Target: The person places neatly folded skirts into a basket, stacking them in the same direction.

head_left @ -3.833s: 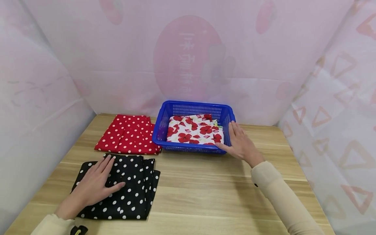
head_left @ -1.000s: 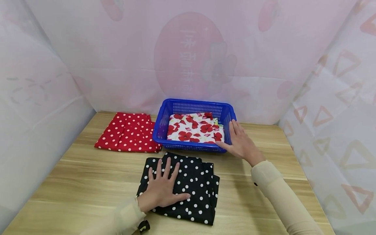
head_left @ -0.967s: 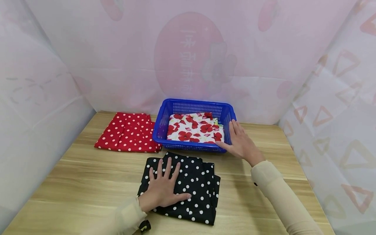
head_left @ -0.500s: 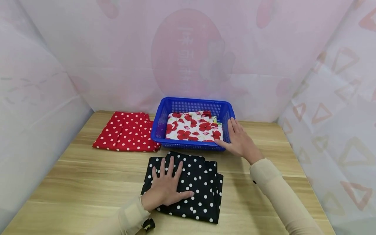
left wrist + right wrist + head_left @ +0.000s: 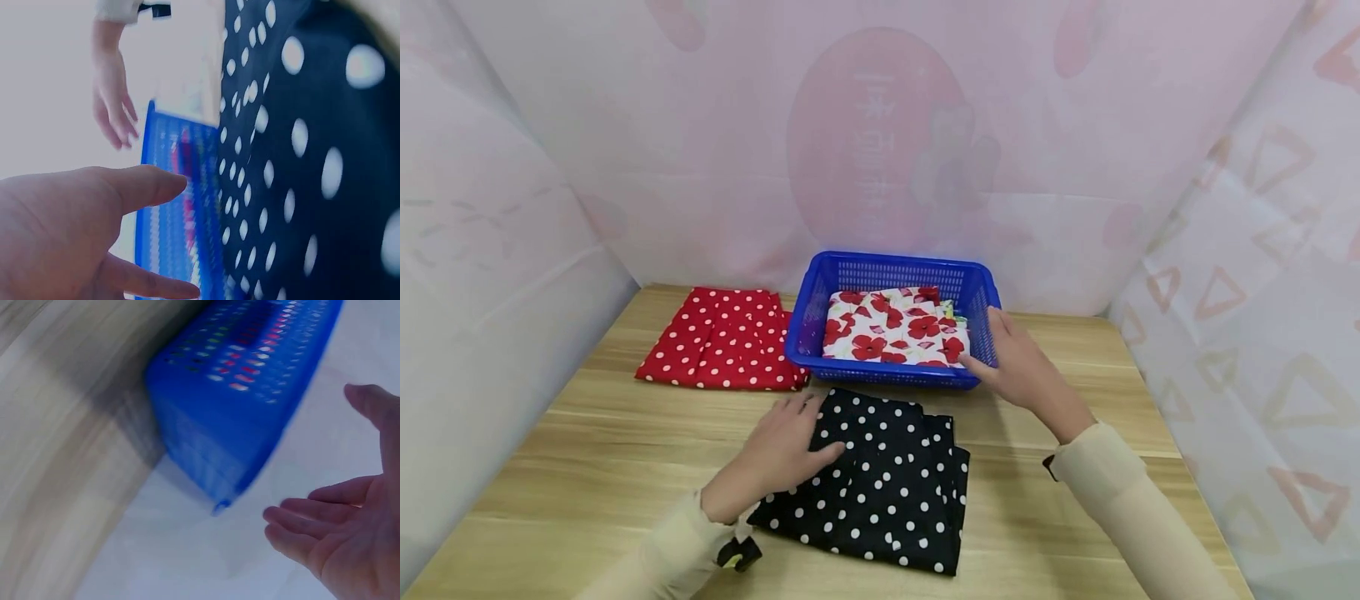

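A folded black cloth with white dots [image 5: 887, 483] lies on the table in front of the blue basket [image 5: 887, 377]. My left hand [image 5: 778, 450] is at the cloth's left edge with its fingers loosely extended; in the left wrist view, its thumb and a finger hold nothing. Folded white cloth with red flowers [image 5: 895, 329] lies inside the basket, and a bit of yellow-green fabric [image 5: 949, 310] shows beside it. My right hand [image 5: 1026, 367] is by the basket's right front corner. In the right wrist view a gap separates its relaxed fingers from the basket [image 5: 206, 419].
A folded red cloth with white dots [image 5: 722, 342] lies at the back left, its right edge against or under the basket's left side. The wood-grain table [image 5: 1045, 517] meets pale printed sheets [image 5: 700, 217] at the back and on both sides.
The black cloth slid right, from the table's left to before the basket, under my left hand. Since half a second ago, that hand has drawn back left and my right hand has left the rim.
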Motion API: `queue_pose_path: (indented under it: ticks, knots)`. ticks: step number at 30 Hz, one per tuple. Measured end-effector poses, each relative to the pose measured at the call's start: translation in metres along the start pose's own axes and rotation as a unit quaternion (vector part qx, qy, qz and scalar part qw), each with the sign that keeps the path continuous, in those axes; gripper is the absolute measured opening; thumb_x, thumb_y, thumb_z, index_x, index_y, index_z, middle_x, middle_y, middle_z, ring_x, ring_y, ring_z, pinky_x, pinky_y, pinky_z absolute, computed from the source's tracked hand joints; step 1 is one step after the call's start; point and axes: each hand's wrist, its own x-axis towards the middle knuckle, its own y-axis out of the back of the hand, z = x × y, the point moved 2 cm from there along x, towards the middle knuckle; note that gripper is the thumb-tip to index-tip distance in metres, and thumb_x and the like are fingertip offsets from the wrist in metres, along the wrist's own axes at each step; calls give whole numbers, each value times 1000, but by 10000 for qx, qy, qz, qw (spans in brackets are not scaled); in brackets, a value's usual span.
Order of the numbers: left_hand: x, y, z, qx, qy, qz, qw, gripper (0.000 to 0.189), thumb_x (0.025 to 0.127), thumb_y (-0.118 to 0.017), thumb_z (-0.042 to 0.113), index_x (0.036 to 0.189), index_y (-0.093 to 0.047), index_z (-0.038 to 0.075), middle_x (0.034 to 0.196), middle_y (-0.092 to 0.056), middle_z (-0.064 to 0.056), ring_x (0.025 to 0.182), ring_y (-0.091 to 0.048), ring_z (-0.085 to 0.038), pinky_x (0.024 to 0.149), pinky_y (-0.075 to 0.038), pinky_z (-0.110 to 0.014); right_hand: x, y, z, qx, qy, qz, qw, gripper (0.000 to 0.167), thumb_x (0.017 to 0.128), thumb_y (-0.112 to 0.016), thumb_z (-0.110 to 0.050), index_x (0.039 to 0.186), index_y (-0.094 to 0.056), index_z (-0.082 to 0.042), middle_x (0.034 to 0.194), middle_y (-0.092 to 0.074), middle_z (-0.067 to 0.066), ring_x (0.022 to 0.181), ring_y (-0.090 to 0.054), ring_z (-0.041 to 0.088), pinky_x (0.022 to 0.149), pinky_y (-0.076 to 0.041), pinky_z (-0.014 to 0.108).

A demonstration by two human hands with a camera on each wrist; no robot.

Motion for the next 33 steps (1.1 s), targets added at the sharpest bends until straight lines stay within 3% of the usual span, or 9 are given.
queue_pose_path:
  ticks: [4, 8, 11, 14, 21, 28, 30, 33]
  knots:
    - [-4, 15, -18, -51, 166, 124, 9998, 78, 97, -73, 46, 145, -52, -13, 147, -56, -30, 134, -56, -47, 113, -48, -65, -20, 12, -13, 0, 105, 211, 9997, 76, 105, -62, -42, 155, -41, 11, 156, -50, 32, 143, -51, 50, 117, -45, 64]
    - [-9, 25, -37, -104, 407, 158, 9990, 75, 96, -73, 44, 139, -55, -15, 133, -61, -28, 118, -61, -42, 104, -55, -61, -41, 14, -18, 159, 241, 306, 9991, 56, 102, -69, -35, 135, -64, 10, 128, -72, 27, 116, -71, 40, 99, -60, 55]
    - [-13, 28, -50, -202, 631, 97, 9978, 76, 97, -72, 44, 137, -55, -17, 133, -60, -32, 121, -59, -47, 105, -52, -64, -52, 6, -18, 368, 242, 207, 9988, 41, 99, -73, -33, 119, -74, 3, 107, -78, 14, 95, -74, 25, 85, -65, 43]
    - [-15, 27, -59, -377, 786, 7, 9962, 75, 97, -71, 45, 136, -55, -18, 136, -59, -35, 125, -56, -51, 106, -51, -66, -61, -8, -14, 787, 134, -104, 9968, 30, 98, -75, -31, 105, -77, -2, 90, -76, 6, 78, -68, 16, 71, -62, 33]
    - [-16, 20, -70, -515, 887, -232, 9945, 74, 98, -71, 47, 134, -58, -16, 128, -64, -30, 116, -61, -45, 99, -55, -61, -74, -47, -2, 1322, -719, -1009, 9834, 38, 95, -78, -38, 101, -78, -1, 92, -76, 6, 81, -66, 15, 71, -59, 31]
    - [-13, 5, -72, -672, 959, -368, 9924, 71, 97, -72, 45, 133, -60, -14, 120, -67, -24, 105, -63, -34, 94, -58, -55, -77, -70, -2, 1576, -1229, -1242, 9719, 40, 94, -79, -39, 101, -77, 0, 89, -73, 5, 77, -62, 17, 67, -55, 31]
    - [-12, 2, -72, -763, 1022, -346, 9912, 66, 97, -73, 42, 129, -61, -14, 114, -67, -22, 97, -62, -30, 84, -59, -49, -77, -74, -4, 1615, -1251, -1188, 9717, 41, 94, -79, -39, 102, -78, 1, 90, -74, 5, 77, -62, 17, 67, -54, 30]
    - [-9, -1, -71, -1044, 1132, -286, 9877, 51, 96, -73, 38, 106, -67, -12, 88, -66, -17, 76, -58, -24, 64, -52, -37, -76, -80, -6, 1725, -1294, -1170, 9694, 39, 94, -79, -40, 99, -78, -1, 83, -71, 3, 73, -60, 16, 63, -50, 29]
